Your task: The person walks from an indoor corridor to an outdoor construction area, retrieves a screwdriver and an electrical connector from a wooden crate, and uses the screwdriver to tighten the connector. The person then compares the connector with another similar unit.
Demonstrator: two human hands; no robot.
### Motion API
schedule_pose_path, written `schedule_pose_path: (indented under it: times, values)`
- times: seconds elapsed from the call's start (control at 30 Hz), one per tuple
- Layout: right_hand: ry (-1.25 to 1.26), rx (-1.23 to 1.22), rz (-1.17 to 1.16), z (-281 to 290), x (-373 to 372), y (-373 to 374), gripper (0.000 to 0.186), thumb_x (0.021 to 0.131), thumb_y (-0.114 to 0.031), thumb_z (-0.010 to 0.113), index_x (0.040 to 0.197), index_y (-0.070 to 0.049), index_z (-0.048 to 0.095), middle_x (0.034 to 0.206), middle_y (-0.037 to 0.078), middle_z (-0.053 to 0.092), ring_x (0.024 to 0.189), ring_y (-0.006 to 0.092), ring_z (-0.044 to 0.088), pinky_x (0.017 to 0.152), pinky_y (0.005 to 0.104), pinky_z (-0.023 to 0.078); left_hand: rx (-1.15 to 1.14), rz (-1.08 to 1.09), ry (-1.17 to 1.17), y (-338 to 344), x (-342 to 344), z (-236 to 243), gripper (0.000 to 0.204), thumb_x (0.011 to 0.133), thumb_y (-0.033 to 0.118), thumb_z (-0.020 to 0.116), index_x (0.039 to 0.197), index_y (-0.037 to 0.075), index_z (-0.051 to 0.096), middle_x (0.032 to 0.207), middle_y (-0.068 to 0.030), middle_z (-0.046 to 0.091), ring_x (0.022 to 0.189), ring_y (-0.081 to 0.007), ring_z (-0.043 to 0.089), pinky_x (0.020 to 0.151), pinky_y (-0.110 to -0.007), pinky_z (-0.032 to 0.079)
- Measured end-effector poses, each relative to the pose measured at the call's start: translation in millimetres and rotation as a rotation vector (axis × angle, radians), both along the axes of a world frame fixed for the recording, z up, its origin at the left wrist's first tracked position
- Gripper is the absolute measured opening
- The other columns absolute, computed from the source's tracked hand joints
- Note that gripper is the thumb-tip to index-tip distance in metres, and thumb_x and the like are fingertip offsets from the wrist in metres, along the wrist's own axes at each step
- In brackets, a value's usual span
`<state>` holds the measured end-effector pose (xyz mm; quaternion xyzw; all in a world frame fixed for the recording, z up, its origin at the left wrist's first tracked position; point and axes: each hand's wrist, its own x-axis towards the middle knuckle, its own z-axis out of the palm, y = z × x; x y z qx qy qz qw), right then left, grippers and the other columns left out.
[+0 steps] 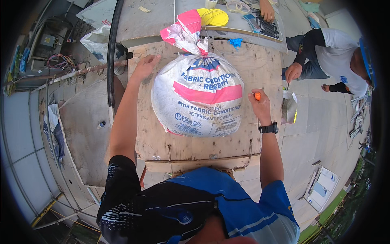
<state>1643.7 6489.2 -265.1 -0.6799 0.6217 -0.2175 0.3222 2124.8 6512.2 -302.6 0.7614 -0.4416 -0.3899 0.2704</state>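
A plump white sack point(195, 97) with pink bands and blue printing sits in the middle of a wooden tabletop point(150, 142). Its gathered neck point(199, 46) is cinched, and the pink and white loose end flops away to the far left. My left hand point(147, 68) is just beyond the sack's upper left side, fingers stretched out with nothing in them. To the right of the sack, my right hand point(260, 103) is closed around a small tool with an orange end point(257, 96); most of the tool is hidden by my fingers.
Beyond the tabletop, a bench carries yellow discs point(217, 17), tape rolls point(238, 7) and dark tools point(270, 27); another person's hand point(267, 11) rests there. A blue crumpled glove point(235, 43) lies nearby. A helmeted person point(337, 57) is at the right. A pipe point(87, 71) runs along the left.
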Motion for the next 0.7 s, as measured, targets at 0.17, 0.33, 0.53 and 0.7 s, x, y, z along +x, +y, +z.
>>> schedule_pose_path:
  times: [0.17, 0.33, 0.53, 0.7]
  values:
    - [-0.201, 0.577, -0.143, -35.2, 19.6, -52.3, 0.039, 0.089, -0.037, 0.067, 0.111, -0.004, 0.065, 0.097, 0.007, 0.067, 0.089, 0.0186, 0.061, 0.074, 0.0356, 0.049, 0.254, -0.096, 0.169, -51.8, -33.2, -42.1, 0.062, 0.095, 0.054, 0.045, 0.120, 0.002, 0.065, 0.123, -0.0207, 0.063, 0.114, -0.0292, 0.060, 0.100, -0.038, 0.043]
    - [-0.315, 0.866, -0.151, -65.7, 17.9, -78.1, 0.065, 0.088, -0.063, 0.057, 0.113, -0.004, 0.063, 0.104, 0.005, 0.064, 0.094, 0.0178, 0.056, 0.081, 0.0383, 0.046, 0.330, -0.251, 0.064, -57.6, -36.1, -40.4, 0.047, 0.095, 0.040, 0.045, 0.123, 0.008, 0.065, 0.128, -0.0190, 0.061, 0.119, -0.0309, 0.058, 0.101, -0.037, 0.042]
    - [-0.172, 0.893, -0.134, -51.7, 25.9, -81.1, 0.074, 0.085, -0.072, 0.055, 0.104, -0.001, 0.065, 0.094, 0.006, 0.062, 0.086, 0.0179, 0.054, 0.075, 0.0366, 0.046, 0.304, -0.350, -0.134, -48.1, -50.0, -27.4, 0.047, 0.095, 0.039, 0.039, 0.128, 0.013, 0.061, 0.132, -0.0213, 0.057, 0.123, -0.0345, 0.054, 0.107, -0.040, 0.038]
    - [-0.285, 0.832, -0.067, -58.9, 31.9, -81.6, 0.074, 0.084, -0.071, 0.057, 0.108, -0.002, 0.069, 0.101, 0.006, 0.064, 0.089, 0.0190, 0.055, 0.076, 0.0368, 0.046, 0.166, 0.081, -0.039, -12.1, -52.2, -37.2, 0.057, 0.083, 0.056, 0.052, 0.103, 0.006, 0.072, 0.106, -0.0235, 0.068, 0.108, -0.0372, 0.063, 0.093, -0.042, 0.046]
